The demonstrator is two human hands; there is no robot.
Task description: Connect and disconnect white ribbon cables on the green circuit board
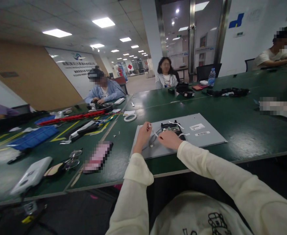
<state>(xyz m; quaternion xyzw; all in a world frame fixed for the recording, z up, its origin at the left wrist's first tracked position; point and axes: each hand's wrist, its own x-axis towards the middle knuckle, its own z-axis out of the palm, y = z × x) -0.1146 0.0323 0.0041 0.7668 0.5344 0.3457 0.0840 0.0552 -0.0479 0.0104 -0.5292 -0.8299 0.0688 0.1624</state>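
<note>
A flat grey panel [153, 151] lies on the table in front of me, with two white labels on its right part. On the panel sits a black frame with a circuit board [174, 128], partly covered by my right hand. Strips of white tape [177, 124] stick to the frame's edge. My left hand [143, 135] is raised over the panel's left side, fingers pinched on a thin white tape strip [155, 133]. The strip's other end is between the fingers of my right hand [170, 139]. A thin grey cable [152, 142] lies on the panel below the strip.
A white tape roll [130, 117] lies beyond the panel. Leftward are a phone [98, 157], eyeglasses [73, 160], a white device [32, 175] and a blue tray [33, 137]. A bottle [211, 77] stands at the far side. Several people sit around the tables.
</note>
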